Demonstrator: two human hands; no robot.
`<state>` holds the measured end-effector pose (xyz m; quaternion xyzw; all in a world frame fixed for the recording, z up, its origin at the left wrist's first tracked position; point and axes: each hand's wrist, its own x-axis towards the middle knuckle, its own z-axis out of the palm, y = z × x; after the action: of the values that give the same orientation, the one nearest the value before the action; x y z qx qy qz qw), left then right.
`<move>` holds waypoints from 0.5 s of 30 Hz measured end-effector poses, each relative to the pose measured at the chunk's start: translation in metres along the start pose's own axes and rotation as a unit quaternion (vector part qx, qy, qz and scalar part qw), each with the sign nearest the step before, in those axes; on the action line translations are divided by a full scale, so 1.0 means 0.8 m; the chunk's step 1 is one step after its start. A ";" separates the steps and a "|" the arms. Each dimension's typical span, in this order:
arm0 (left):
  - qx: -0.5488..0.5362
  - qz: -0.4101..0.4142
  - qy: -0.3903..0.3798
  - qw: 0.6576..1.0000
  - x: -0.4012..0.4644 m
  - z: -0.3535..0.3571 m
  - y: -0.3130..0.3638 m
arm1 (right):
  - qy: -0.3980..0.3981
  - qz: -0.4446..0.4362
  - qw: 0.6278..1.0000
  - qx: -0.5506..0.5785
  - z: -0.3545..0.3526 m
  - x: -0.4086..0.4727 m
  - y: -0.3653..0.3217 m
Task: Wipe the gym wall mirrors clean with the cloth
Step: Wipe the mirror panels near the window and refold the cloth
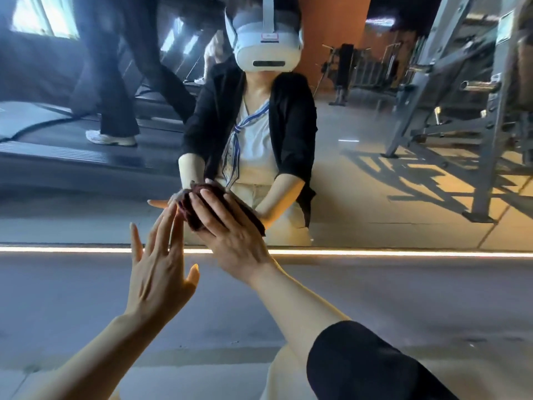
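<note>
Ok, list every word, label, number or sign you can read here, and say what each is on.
No text can be read.
Red-edged sticker on the white headset reflected in the mirror: print too small and blurred.
Pale plate on the grey machine frame: blurred.

A gym: wall mirror (pixel 375 197) reflects treadmill (pixel 72 151) and weight machines (pixel 476 111).
</note>
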<state>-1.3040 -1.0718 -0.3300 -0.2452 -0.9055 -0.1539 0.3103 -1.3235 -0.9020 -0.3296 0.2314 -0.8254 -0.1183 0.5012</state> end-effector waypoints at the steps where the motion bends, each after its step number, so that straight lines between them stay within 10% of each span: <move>1: -0.001 0.008 -0.005 1.000 0.000 0.004 0.010 | -0.009 -0.004 1.000 -0.015 -0.005 -0.028 0.017; 8: -0.040 0.068 0.001 0.997 0.018 0.017 0.061 | 0.040 0.155 0.978 -0.132 -0.080 -0.160 0.157; 15: -0.030 0.099 0.110 0.989 0.086 -0.027 0.048 | 0.211 0.248 0.943 -0.068 -0.111 0.007 0.191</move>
<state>-1.3200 -1.0253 -0.2647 -0.3247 -0.8321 -0.1758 0.4138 -1.2877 -0.7693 -0.2185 0.0044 -0.7222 0.0054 0.6916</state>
